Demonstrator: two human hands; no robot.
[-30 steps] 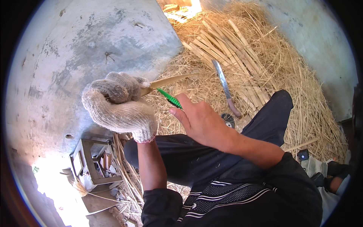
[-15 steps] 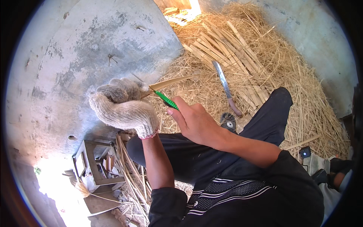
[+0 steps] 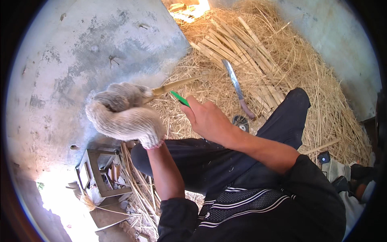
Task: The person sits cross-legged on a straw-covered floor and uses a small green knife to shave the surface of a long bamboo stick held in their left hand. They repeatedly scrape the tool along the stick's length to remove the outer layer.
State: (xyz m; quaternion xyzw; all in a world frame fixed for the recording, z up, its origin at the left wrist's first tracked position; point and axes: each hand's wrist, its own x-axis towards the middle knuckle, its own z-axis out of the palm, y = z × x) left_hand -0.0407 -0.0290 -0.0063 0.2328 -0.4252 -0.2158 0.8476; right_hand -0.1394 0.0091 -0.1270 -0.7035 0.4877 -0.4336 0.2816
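A thick knitted grey-white glove covers my left hand (image 3: 125,115), whose fingers are closed round a pale bamboo strip (image 3: 179,83). The strip's free end points right and slightly away from me, over the straw. In my bare right hand (image 3: 211,123) is a green-handled utility knife (image 3: 179,98), gripped with the fingers wrapped round it. Its front end sits just below the strip, close to the glove; the blade cannot be made out. Whether knife and strip touch is unclear.
Beyond my hands, a long knife (image 3: 235,82) with a brown handle lies on straw shavings (image 3: 322,101), beside a pile of split bamboo strips (image 3: 242,44). A grey wall (image 3: 80,60) rises at left. An upturned stool (image 3: 98,173) holds scraps at lower left.
The thin blade visible at the strip earlier no longer shows. The green knife has tilted and now sits just below the strip. My gloved hand has shifted slightly left.
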